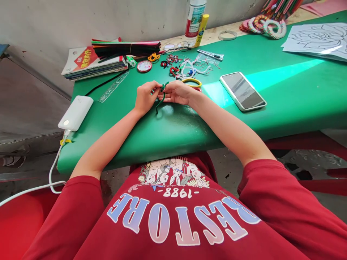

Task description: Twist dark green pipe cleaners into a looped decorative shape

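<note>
A glossy green table cover [130,141], curving softly over the near edge, spreads beneath the green pipe cleaner [163,97], and a scuffed grey wall [114,21] rises well beyond it. The person's left hand [146,96] has thumb and fingertips pinched together on the bunched upper part of the pipe cleaner. The right hand [177,92] meets it from the other side, thumb and fingers closed about the same small bunch; how firmly each presses cannot be told.

The pipe cleaner lies at the fingertips of both hands, neither clearly nearer. Its long axis runs down from the bunch, and the loose tail hangs in the gap between the hands, toward the person, ending in a small bend. It is thin, fuzzy and pliant-looking.

Just beyond the pipe cleaner and to its right is a smooth yellow loop [200,83], partly behind the right wrist. Past that sits a tangle of white fuzzy stems [189,70] and small beaded pieces. Farther right of the pipe cleaner lies a flat smartphone [244,92] in a pale case. To its left are a transparent ruler [114,86] and, farther out, a white, round-cornered power bank [76,112]. Beyond it, to the left, a banded bundle of fuzzy stems [127,50] rests across stacked paper books [81,63].
</note>
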`<state>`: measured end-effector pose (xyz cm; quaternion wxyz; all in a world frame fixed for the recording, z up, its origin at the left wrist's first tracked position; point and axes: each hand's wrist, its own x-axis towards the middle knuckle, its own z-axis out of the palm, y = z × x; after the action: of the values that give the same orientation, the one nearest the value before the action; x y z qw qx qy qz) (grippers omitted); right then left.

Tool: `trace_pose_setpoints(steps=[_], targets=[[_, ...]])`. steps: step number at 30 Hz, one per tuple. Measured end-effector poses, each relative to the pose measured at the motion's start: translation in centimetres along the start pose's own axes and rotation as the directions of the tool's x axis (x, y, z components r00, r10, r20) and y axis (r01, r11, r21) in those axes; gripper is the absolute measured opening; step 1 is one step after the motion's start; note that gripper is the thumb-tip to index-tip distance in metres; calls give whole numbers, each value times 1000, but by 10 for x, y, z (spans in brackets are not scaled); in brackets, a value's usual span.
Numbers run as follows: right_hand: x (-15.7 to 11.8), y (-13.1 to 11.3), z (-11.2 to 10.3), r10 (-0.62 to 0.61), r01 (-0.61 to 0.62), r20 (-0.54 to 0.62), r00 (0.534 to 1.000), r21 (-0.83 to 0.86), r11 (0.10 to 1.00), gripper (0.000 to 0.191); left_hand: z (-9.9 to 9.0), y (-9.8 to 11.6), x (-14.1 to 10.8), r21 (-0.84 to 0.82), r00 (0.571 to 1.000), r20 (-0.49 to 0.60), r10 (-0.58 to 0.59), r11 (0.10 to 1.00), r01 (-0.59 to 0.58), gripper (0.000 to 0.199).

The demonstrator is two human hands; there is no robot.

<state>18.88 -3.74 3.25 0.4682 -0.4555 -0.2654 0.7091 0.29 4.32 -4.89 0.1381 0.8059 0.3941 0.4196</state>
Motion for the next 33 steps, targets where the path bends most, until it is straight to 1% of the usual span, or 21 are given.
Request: trace_pose_setpoints(steps=[2, 5, 8, 12, 15, 18, 22, 25, 28, 33], targets=[[-5, -1, 4, 2, -2, -1, 1000, 0, 1000, 40, -1, 4, 0, -64, 998, -8, -58, 996, 57, 22], [-10, -3, 9, -12, 12, 8, 1000, 3, 1000, 43, -3, 10, 2, -207, 987, -49, -156, 968, 143, 27], [-11, -7, 10, -8, 8, 11, 1000, 1, 1000, 42, -4, 14, 4, -314, 975, -95, -201, 935, 163, 38], [-8, -12, 6, 35, -35, -16, 999, -12, 999, 39, -4, 20, 6, -363, 964, -116, -239, 914, 183, 52], [-8, -14, 6, 61, -62, -12, 998, -24, 998, 32, -5, 24, 6, -373, 957, -103, -270, 903, 215, 55], [-10, -14, 7, 49, -48, 8, 999, -28, 998, 30, -6, 26, 4, -358, 959, -108, -262, 910, 209, 53], [-9, -12, 7, 27, -27, -6, 1000, -46, 999, 37, -6, 27, 1, -329, 969, -109, -223, 927, 177, 48], [-7, -11, 6, 12, -14, -30, 999, -60, 998, 40, -5, 29, 1, -330, 972, -98, -215, 928, 172, 46], [-5, -9, 6, 0, -2, -39, 999, -50, 999, 41, -5, 29, 1, -342, 973, -90, -215, 924, 172, 47], [-3, -8, 6, 1, -3, -28, 1000, -40, 999, 40, -6, 21, 6, -339, 969, -122, -217, 926, 164, 51]])
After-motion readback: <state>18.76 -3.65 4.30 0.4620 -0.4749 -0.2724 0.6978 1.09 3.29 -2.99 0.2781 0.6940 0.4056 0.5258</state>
